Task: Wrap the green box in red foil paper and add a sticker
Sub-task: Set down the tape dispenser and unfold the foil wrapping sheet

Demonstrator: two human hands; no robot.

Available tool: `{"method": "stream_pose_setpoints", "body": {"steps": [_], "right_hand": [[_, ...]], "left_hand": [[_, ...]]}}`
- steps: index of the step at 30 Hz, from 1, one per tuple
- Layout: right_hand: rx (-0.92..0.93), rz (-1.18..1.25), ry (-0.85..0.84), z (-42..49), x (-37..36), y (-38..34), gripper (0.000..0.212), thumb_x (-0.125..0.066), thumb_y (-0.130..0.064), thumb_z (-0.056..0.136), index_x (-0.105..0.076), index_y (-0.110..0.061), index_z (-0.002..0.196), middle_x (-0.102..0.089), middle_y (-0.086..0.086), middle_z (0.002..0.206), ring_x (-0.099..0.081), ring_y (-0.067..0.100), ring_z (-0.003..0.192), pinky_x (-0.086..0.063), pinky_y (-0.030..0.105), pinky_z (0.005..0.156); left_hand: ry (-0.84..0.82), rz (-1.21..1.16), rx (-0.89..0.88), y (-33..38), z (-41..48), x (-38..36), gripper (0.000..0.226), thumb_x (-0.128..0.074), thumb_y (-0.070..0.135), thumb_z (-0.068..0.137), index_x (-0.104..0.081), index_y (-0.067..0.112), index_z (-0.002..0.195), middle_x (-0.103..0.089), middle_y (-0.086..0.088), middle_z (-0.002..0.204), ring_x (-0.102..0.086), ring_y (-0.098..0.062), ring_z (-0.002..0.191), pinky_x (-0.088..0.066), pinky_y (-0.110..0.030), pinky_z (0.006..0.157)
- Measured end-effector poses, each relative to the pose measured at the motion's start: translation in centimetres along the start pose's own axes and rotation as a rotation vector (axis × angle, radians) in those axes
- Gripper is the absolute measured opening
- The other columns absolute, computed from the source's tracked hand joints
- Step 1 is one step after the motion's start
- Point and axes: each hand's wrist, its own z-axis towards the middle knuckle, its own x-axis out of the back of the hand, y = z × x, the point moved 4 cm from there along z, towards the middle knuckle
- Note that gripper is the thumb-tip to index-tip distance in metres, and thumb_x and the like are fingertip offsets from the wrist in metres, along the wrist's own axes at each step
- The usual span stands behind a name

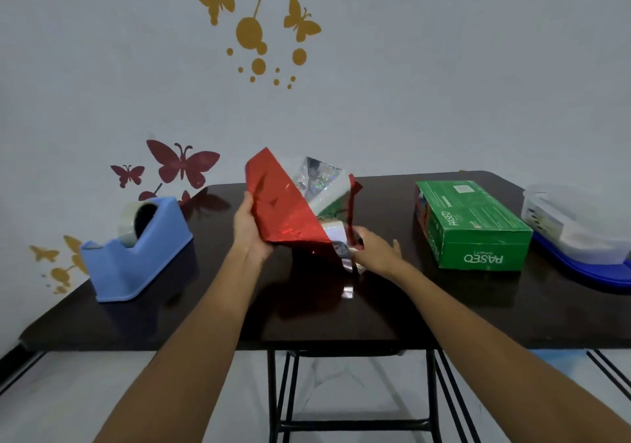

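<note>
A folded sheet of red foil paper (pixel 280 203) with a silver holographic underside is held above the middle of the dark table (pixel 211 319). My left hand (pixel 251 231) grips its left edge, thumb on the red face. My right hand (pixel 374 251) pinches the lower right corner where the silver side shows. The green box (pixel 473 226), printed PASEO, lies flat on the table to the right, apart from both hands.
A blue tape dispenser (pixel 136 255) with a roll of clear tape stands at the table's left. A clear plastic container (pixel 577 227) on a blue lid sits at the far right edge. The wall with butterfly decals is right behind the table.
</note>
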Motion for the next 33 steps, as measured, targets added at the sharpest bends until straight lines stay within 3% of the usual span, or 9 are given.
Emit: {"method": "stream_pose_setpoints", "body": {"steps": [4,7,14,17,20,22,26,30,33], "right_hand": [[0.022,-0.083,0.092,-0.5,0.2,0.0,0.025,-0.053,-0.038,0.089,-0.065,-0.024,0.107,-0.064,-0.001,0.115,-0.054,0.022,0.113,-0.024,0.050,0.109],[-0.030,-0.003,0.251,-0.5,1.8,0.1,0.013,-0.064,-0.025,0.083,-0.072,-0.026,0.092,-0.071,-0.001,0.102,-0.063,0.022,0.099,-0.045,0.031,0.084],[-0.096,0.283,0.407,1.6,6.6,-0.4,0.005,-0.069,-0.017,0.081,-0.074,-0.018,0.083,-0.072,0.005,0.096,-0.064,0.021,0.094,-0.046,0.028,0.078],[-0.107,0.449,0.536,2.3,7.4,-0.4,0.008,-0.067,-0.008,0.080,-0.074,-0.009,0.084,-0.072,0.010,0.091,-0.064,0.021,0.086,-0.044,0.025,0.073],[-0.144,0.700,0.614,2.2,7.2,-0.1,0.012,-0.065,0.000,0.080,-0.072,0.001,0.089,-0.065,0.004,0.069,-0.056,0.012,0.062,-0.044,0.019,0.059],[-0.118,0.761,0.637,2.2,7.0,-0.1,0.011,-0.064,0.002,0.079,-0.071,0.003,0.089,-0.058,-0.004,0.062,-0.052,0.003,0.053,-0.042,0.010,0.051],[0.033,0.738,0.607,1.8,8.1,-1.3,0.012,-0.069,0.002,0.077,-0.069,-0.010,0.074,-0.063,-0.005,0.067,-0.057,0.006,0.062,-0.046,0.019,0.068],[0.345,0.620,0.531,0.5,10.5,-3.8,0.013,-0.070,0.003,0.076,-0.067,-0.009,0.076,-0.065,-0.005,0.070,-0.060,-0.003,0.062,-0.047,0.013,0.070],[0.499,0.560,0.455,-0.5,11.6,-5.9,0.009,-0.072,0.002,0.075,-0.069,-0.007,0.077,-0.066,-0.012,0.065,-0.061,-0.004,0.062,-0.048,0.012,0.069]], "left_hand": [[0.084,-0.004,0.009,0.2,0.0,2.5,0.037,-0.037,0.044,0.099,-0.063,0.018,0.092,-0.073,-0.003,0.072,-0.063,-0.022,0.083,-0.049,-0.042,0.080],[0.075,0.074,0.081,0.6,-0.2,4.0,0.034,-0.038,0.042,0.098,-0.063,0.018,0.098,-0.071,-0.006,0.087,-0.062,-0.024,0.092,-0.045,-0.045,0.089],[0.038,0.311,0.121,3.1,-1.0,7.3,0.012,-0.049,0.010,0.094,-0.061,0.013,0.094,-0.071,0.000,0.072,-0.062,-0.017,0.084,-0.050,-0.033,0.081],[0.189,0.475,0.103,4.4,-0.8,9.1,0.015,-0.048,-0.002,0.090,-0.058,0.010,0.089,-0.069,-0.008,0.075,-0.061,-0.019,0.077,-0.053,-0.034,0.078],[0.520,0.894,-0.126,6.7,-1.2,9.5,0.022,-0.049,0.001,0.088,-0.058,0.005,0.107,-0.063,-0.017,0.105,-0.061,-0.032,0.090,-0.053,-0.040,0.079],[0.569,1.080,-0.512,8.5,-2.5,5.9,0.032,-0.048,0.007,0.090,-0.055,0.009,0.121,-0.060,-0.006,0.114,-0.056,-0.024,0.104,-0.045,-0.035,0.087],[0.052,1.256,-1.034,9.6,-3.6,-3.5,0.037,-0.055,0.013,0.091,-0.055,0.015,0.128,-0.054,-0.002,0.132,-0.045,-0.021,0.125,-0.032,-0.038,0.109],[-0.349,1.970,-0.791,6.8,-1.3,-7.9,0.086,-0.069,0.037,0.082,-0.018,0.025,0.150,-0.018,0.000,0.157,-0.006,-0.018,0.146,0.002,-0.046,0.115],[-0.450,2.016,-0.644,5.8,-0.3,-8.9,0.090,-0.072,0.041,0.078,-0.018,0.030,0.149,-0.028,0.001,0.154,-0.011,-0.015,0.145,0.008,-0.053,0.112]]}}
